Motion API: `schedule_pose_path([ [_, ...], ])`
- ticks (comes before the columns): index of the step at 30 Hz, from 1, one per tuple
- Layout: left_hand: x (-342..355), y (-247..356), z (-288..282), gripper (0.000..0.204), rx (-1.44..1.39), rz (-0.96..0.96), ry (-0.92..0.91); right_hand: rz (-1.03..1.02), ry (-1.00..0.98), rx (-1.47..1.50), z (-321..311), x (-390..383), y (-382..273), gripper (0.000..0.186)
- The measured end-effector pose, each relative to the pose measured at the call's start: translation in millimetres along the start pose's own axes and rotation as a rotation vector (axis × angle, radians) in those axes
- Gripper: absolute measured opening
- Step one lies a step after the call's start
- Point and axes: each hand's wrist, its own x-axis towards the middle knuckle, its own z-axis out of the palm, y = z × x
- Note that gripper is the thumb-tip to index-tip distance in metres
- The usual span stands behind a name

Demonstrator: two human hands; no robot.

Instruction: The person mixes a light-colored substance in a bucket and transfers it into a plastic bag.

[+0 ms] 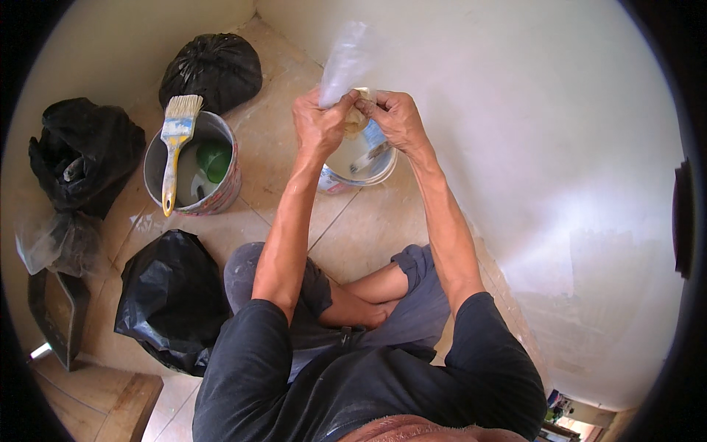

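My left hand (319,127) and my right hand (398,127) are close together, both closed on a clear plastic bag (349,59). The upper part of the bag stands up above my fingers. Pale yellowish material (355,127) shows in or behind the plastic between my hands; what it is I cannot make out. Directly below is a small white bucket (340,181), partly hidden by my hands. A brush-like tool with a blue band (374,137) leans inside it.
Left of my hands, a paintbrush (177,140) with a yellow handle rests across a larger bucket (227,193) containing a green cup (213,160). Black plastic bags (212,72) stand around it on the tiled floor (269,199). A pale wall (545,147) rises on the right.
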Motion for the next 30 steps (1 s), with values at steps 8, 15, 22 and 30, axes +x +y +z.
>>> schedule_pose_path([
  [8, 2.5, -11.7, -3.8, 0.014, -0.033, 0.080, 0.156, 0.036, -0.051, -0.038, 17.8, -5.8, 22.4, 0.018],
  [15, 3.9, -13.8, -2.2, 0.014, -0.035, 0.078, 0.175, 0.046, -0.065, -0.228, 15.1, -11.0, 19.8, 0.016],
  [22, -0.4, -4.4, 7.0, 0.019, 0.036, -0.049, -0.052, -0.060, 0.047, 0.271, -1.1, -11.1, 13.3, 0.017],
  [30, 11.7, -12.6, -9.1, 0.025, 0.087, -0.023, -0.184, -0.009, 0.166, 0.225, -12.2, 2.2, -9.8, 0.015],
])
